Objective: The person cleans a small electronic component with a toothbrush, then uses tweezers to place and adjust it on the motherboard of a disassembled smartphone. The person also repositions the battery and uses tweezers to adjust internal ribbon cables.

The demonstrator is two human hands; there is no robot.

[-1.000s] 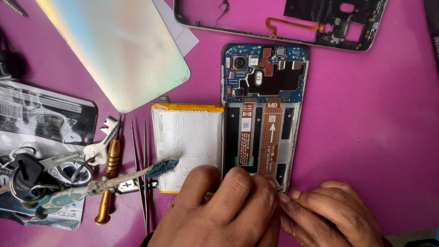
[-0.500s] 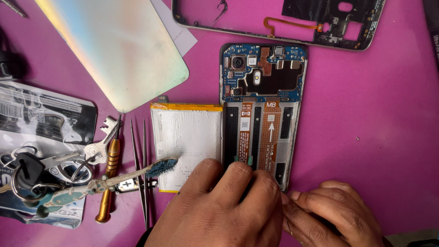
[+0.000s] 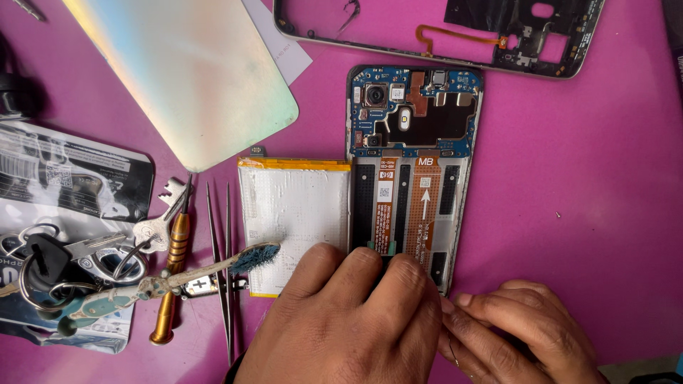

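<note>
An opened phone [image 3: 413, 142] lies face down on the magenta mat, its blue circuit board at the top and orange flex cables running down the middle. A white battery [image 3: 295, 206] lies flat against its left side. My left hand [image 3: 341, 327] covers the phone's lower end, fingertips pressed on it. Beside the phone's bottom right corner, my right hand [image 3: 519, 334] has its fingers pinched together and touching my left hand. What the fingers pinch is hidden.
A shiny back cover [image 3: 185, 78] lies at upper left, a phone mid frame [image 3: 441, 35] along the top. Left of the battery are tweezers [image 3: 220, 263], a gold screwdriver [image 3: 174, 249], a dirty toothbrush [image 3: 178, 277], keys [image 3: 57, 263] and a silver bag [image 3: 64, 178].
Both hands stay at the phone's lower end, with only small shifts of the left fingers. Nothing else on the mat has moved.
</note>
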